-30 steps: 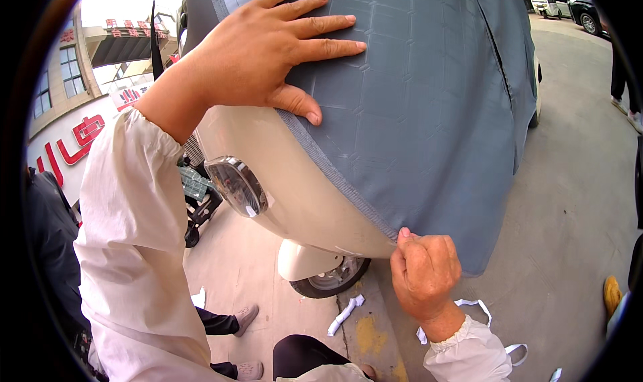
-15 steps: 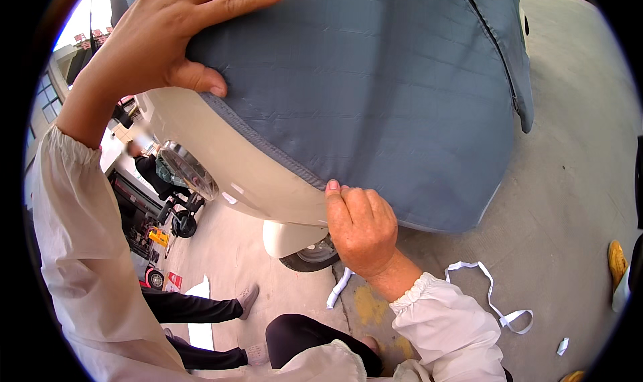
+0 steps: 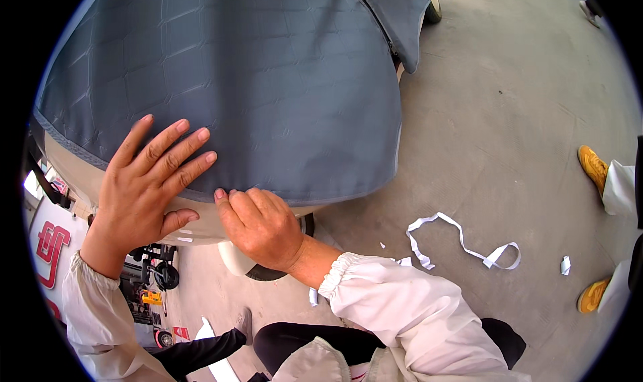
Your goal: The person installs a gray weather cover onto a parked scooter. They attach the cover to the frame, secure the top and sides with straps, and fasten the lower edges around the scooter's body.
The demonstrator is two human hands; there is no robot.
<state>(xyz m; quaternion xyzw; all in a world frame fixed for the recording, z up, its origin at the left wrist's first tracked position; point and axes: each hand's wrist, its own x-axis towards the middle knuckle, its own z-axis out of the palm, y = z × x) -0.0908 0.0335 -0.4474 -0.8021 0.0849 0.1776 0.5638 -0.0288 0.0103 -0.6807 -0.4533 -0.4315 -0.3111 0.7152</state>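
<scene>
A grey-blue quilted fabric cover [image 3: 301, 107] with a dark zip lies over a cream-coloured vehicle body [image 3: 207, 222]. My left hand [image 3: 140, 191] rests on the cover near its lower edge, palm down and fingers spread. Close beside it on the right, my right hand [image 3: 261, 226] is closed on the cover's piped edge, thumb and fingers pinching the hem. Below the right hand, part of a dark wheel [image 3: 264, 273] shows under a cream fender [image 3: 233, 258].
A curled white strip [image 3: 494, 255] and a small white scrap [image 3: 566, 266] lie on the concrete floor. A person in a yellow shoe [image 3: 593, 170] stands at the right. Another person's dark trouser leg [image 3: 211, 348] reaches in at lower left. Beyond are a yellow object [image 3: 152, 297] and parked wheels.
My left hand has come down from the upper left onto the cover beside my right hand. The view has shifted, and the right hand still grips the edge.
</scene>
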